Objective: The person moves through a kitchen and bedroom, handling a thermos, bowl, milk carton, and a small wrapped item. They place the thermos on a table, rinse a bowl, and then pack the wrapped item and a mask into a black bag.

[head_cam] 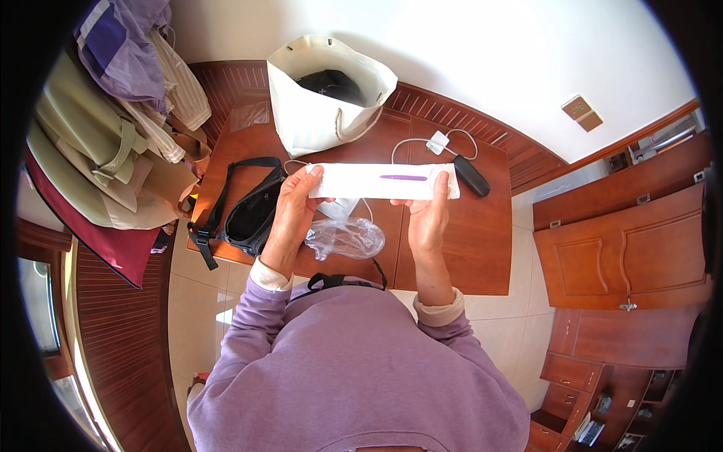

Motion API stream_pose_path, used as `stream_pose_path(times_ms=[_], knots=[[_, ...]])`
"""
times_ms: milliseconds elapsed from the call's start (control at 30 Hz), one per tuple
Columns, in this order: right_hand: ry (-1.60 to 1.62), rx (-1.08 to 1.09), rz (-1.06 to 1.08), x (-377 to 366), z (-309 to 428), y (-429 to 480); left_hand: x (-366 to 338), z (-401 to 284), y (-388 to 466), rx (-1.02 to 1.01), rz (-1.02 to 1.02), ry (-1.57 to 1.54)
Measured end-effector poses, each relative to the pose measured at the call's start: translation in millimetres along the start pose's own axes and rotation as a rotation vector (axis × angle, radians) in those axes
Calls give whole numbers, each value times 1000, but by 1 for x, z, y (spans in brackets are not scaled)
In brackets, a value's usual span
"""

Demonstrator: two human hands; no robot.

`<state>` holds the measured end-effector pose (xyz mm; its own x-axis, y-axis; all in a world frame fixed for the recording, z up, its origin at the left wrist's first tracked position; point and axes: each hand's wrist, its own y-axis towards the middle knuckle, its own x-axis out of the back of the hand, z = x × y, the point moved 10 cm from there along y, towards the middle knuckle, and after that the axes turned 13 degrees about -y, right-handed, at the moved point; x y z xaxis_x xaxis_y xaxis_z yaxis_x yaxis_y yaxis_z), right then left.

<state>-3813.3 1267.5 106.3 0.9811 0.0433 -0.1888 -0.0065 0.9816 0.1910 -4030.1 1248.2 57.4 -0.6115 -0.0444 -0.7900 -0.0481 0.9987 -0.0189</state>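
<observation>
A long white packet (350, 179) with a purple stripe-like mark or item near its right end is held level above the wooden table (452, 248). My left hand (299, 195) grips its left end, thumb on top. At the right end, my right hand (430, 206) pinches it between thumb and fingers. Below the packet lies a crumpled clear plastic bag (350, 237), beside a partly hidden white item (338, 209). Near my left wrist, a black waist bag (251, 217) rests with its strap at the table's left edge.
An upright white tote bag (308, 121) with dark contents stands at the back. A white charger (438, 143) with its cable and a black case (471, 176) lie at the back right. A small clear bag (249, 114) lies back left. Clothes (107, 152) hang at the left.
</observation>
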Motion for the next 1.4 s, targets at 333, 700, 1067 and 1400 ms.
stream_pose_path(times_ms=[333,700,1067,1400], knots=[[-137,15,-29,8,-4,-2,7,3,6,-9,17,-24],[-115,-28,-114,20,-11,-2,6,7,8,21,38,68],[45,-211,22,18,-35,2,3,11,6,56,87,170],[371,-354,168,28,-61,5,8,19,5,98,126,120]])
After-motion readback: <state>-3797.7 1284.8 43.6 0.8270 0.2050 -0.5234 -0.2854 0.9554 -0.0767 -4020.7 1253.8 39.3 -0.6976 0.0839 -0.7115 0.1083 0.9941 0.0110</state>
